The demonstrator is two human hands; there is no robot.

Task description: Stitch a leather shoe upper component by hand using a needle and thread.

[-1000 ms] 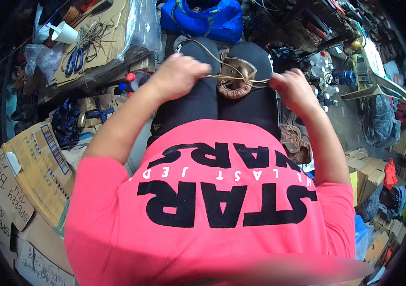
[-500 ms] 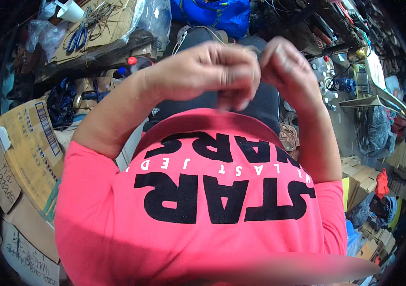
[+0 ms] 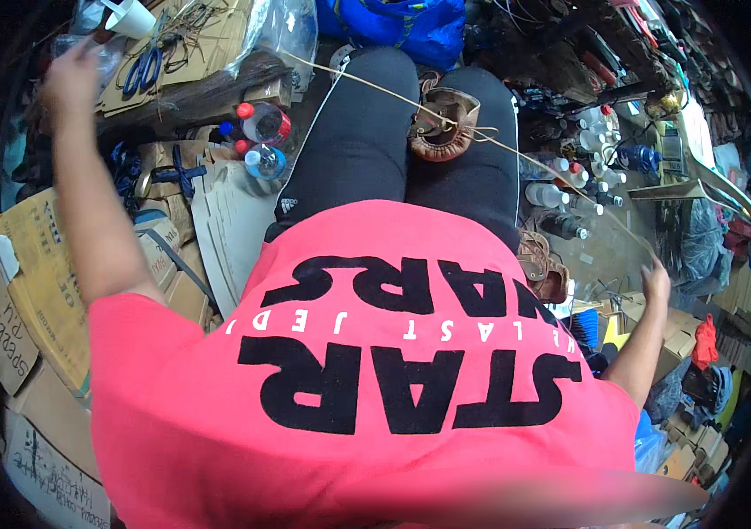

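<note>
A brown leather shoe (image 3: 444, 147) rests between my thighs, its rounded edge showing stitch marks. From it a long pale thread (image 3: 358, 82) runs taut to the upper left, and its other side stretches down to the right. My right hand (image 3: 655, 284), out at the far right, has its fingers closed on that end of the thread. Far to the upper left, my left hand (image 3: 72, 84) is blurred and closed beside a white cup (image 3: 130, 18). Something small and dark brown shows at its fingertips; where the thread's left end goes is lost against the clutter.
Blue-handled scissors (image 3: 141, 72) lie on cardboard at the upper left. Plastic bottles (image 3: 262, 123) stand left of my legs, with more bottles (image 3: 560, 194) on the right. A blue bag (image 3: 410, 31) sits beyond my knees. Another brown shoe (image 3: 545, 264) is at my right hip.
My hands were close together over my lap, hiding the shoe. They have swung wide apart, left hand to the upper left and right hand to the right, with the thread now drawn out long.
</note>
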